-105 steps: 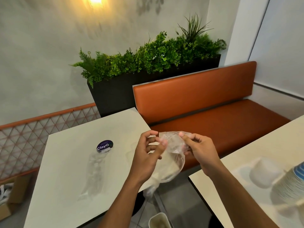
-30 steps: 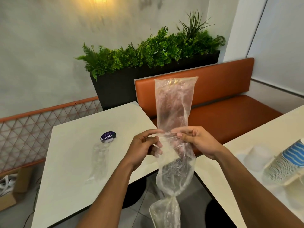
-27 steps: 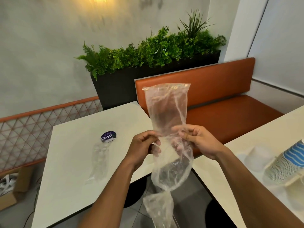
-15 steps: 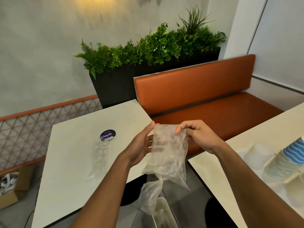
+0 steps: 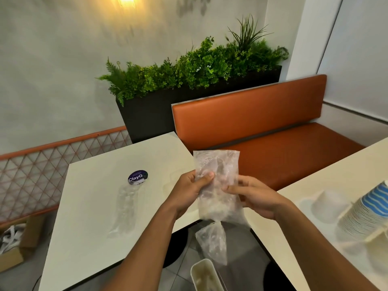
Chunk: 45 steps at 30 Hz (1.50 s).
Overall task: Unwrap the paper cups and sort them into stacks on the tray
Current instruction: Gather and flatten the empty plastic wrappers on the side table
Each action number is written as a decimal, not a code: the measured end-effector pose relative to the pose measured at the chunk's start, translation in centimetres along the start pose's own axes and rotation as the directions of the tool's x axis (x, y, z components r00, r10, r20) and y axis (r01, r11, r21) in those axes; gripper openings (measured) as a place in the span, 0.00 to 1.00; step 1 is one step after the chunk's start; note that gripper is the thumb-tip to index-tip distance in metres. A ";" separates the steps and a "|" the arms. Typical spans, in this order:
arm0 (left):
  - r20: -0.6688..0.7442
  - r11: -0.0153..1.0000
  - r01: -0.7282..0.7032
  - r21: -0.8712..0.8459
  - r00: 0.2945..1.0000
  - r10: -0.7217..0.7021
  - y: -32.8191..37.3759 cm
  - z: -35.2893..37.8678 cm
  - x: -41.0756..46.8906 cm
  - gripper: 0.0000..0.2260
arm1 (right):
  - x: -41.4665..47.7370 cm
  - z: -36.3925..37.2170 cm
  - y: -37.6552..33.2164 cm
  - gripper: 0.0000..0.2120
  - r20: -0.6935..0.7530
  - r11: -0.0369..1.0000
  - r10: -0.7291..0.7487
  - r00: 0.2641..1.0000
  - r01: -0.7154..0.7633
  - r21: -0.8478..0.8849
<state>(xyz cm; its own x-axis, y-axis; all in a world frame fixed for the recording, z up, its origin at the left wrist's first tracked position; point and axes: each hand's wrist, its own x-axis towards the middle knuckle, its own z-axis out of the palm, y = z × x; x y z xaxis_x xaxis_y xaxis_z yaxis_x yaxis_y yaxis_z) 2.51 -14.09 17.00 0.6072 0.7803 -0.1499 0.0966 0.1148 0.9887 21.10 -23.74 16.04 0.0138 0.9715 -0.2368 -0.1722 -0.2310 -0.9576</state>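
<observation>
An empty clear plastic wrapper (image 5: 217, 179) is folded over in front of me, its tail hanging down towards the floor. My left hand (image 5: 190, 191) pinches its left edge with the thumb on top. My right hand (image 5: 254, 197) holds its right side with curled fingers. At the far right edge a tilted stack of paper cups with blue wavy stripes (image 5: 369, 213) rests on the right table. An upturned white cup (image 5: 327, 203) stands beside the stack. The tray is hard to make out under them.
A second clear wrapper (image 5: 125, 208) lies on the left table (image 5: 88, 227) below a round purple sticker (image 5: 137, 177). An orange bench (image 5: 273, 143) and a planter (image 5: 189, 80) stand behind. A white bin (image 5: 204, 274) sits on the floor between the tables.
The long wrapper that stood up between my hands a second ago is now folded down into a shorter piece. My hands have shifted lower on it.
</observation>
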 end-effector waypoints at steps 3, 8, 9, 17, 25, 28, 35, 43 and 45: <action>0.036 1.000 0.008 0.001 0.999 -0.008 0.5 0.5 -0.4 0.20 | 0.0 -0.3 -0.4 0.16 -0.125 0.996 -0.087 0.988 0.086 -0.018; 0.050 0.995 0.015 0.100 0.999 -0.020 -0.5 0.5 -1.0 0.14 | 0.0 -1.3 -0.3 0.17 -0.112 0.989 -0.146 0.983 0.147 0.001; 0.038 0.994 0.005 0.109 0.999 -0.009 -0.9 0.5 -1.1 0.13 | 0.0 -1.5 -0.1 0.19 -0.095 0.989 -0.141 0.985 0.145 0.035; -0.148 0.982 -0.148 0.115 0.975 0.165 -5.5 1.0 -1.1 0.25 | 2.3 -1.9 4.0 0.18 -0.032 0.921 0.150 0.988 -0.128 0.367; -0.228 0.925 -0.096 0.367 0.955 0.190 -11.4 -0.8 0.7 0.25 | 6.9 -0.5 9.9 0.24 -0.004 0.949 0.311 0.950 -0.311 0.060; -0.242 0.967 0.001 0.255 0.968 0.063 -12.7 -2.1 0.9 0.22 | 8.9 -0.2 12.5 0.11 -0.272 0.976 0.219 0.937 -0.211 0.061; -0.247 0.858 0.205 -0.471 0.903 -0.352 -18.0 -1.6 1.3 0.24 | 10.7 0.4 17.8 0.18 -0.442 0.984 -0.021 0.897 -0.060 -0.168; -0.236 0.905 0.372 -0.209 0.879 -0.415 -26.9 -0.1 3.2 0.18 | 11.4 -1.2 25.5 0.22 -0.342 0.936 0.348 0.873 -0.341 0.084; -0.211 0.877 0.403 -0.260 0.863 -0.459 -29.6 -0.1 3.4 0.18 | 12.0 -0.7 27.7 0.19 -0.415 0.907 0.381 0.827 -0.421 -0.006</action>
<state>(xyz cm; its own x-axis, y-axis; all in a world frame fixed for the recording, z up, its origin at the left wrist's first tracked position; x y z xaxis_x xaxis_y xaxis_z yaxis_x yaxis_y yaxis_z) 1.67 -14.79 -12.79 0.3132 0.7504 -0.5822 0.1245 0.5753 0.8084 17.17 -18.49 -13.44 0.3544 0.6927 -0.6282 -0.1556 -0.6187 -0.7700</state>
